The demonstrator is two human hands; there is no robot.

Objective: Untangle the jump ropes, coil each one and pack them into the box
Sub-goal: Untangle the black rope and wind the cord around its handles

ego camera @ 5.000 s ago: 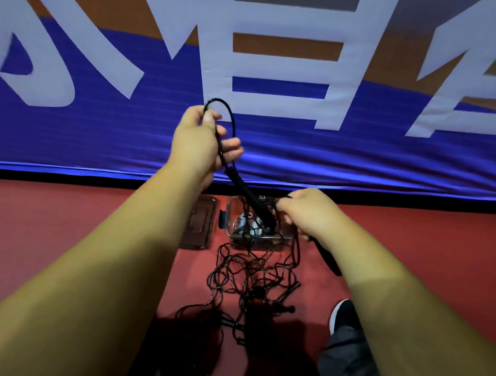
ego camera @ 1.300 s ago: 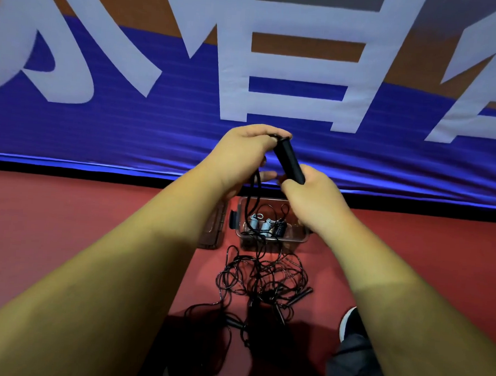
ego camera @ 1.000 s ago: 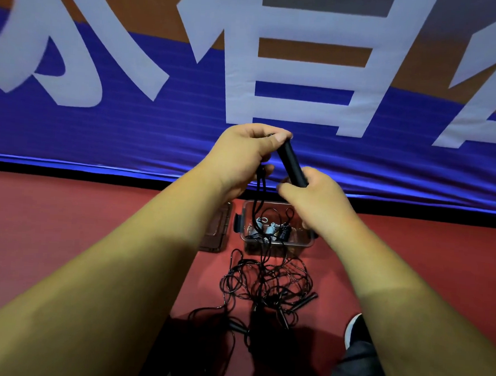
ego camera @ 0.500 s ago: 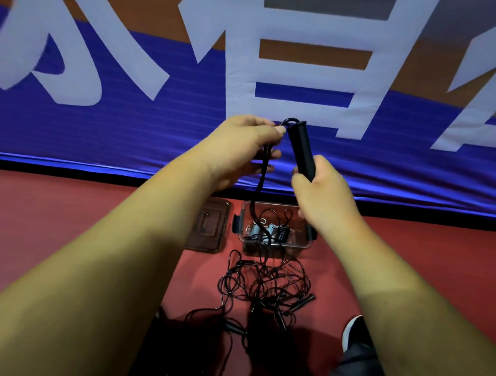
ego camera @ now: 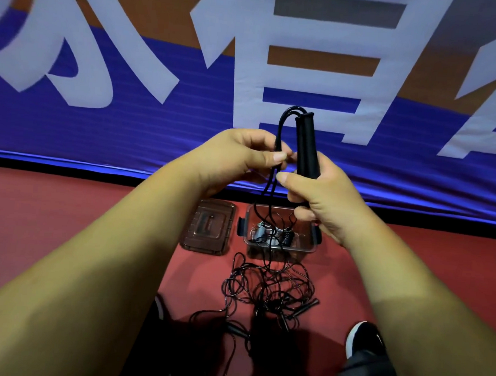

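Both hands held high above the box (ego camera: 280, 249), in front of the banner (ego camera: 128, 128). Right hand (ego camera: 321, 198) grips two black handles (ego camera: 307, 145) side by side and upright, fingers curled round their lower half, thumb laid across. Left hand (ego camera: 237, 158), just beside it, pinches the cord (ego camera: 280, 131) between thumb and forefinger; its other fingers are hidden behind. The cord arches off the handle tops, runs through that pinch, hangs down across the box and joins the tangle (ego camera: 266, 290) on the floor on the near side of the box. Judgement: one rope is being gathered for coiling, but its tail looks not yet free. Risks: hauling up on it would likely cinch the tangle tighter or lift the whole heap. The hanging strands cross the open box, so a tug could catch its rim or hook what lies inside and drag it out. A loose right grip could let the two handles slide apart and spoil the wraps. The box is clear, open, latches at its ends. Inside are a pale grey piece and a small tight black coil; I cannot tell more. The brown lid (ego camera: 208, 229) lies flat just left of the box, touching nothing.
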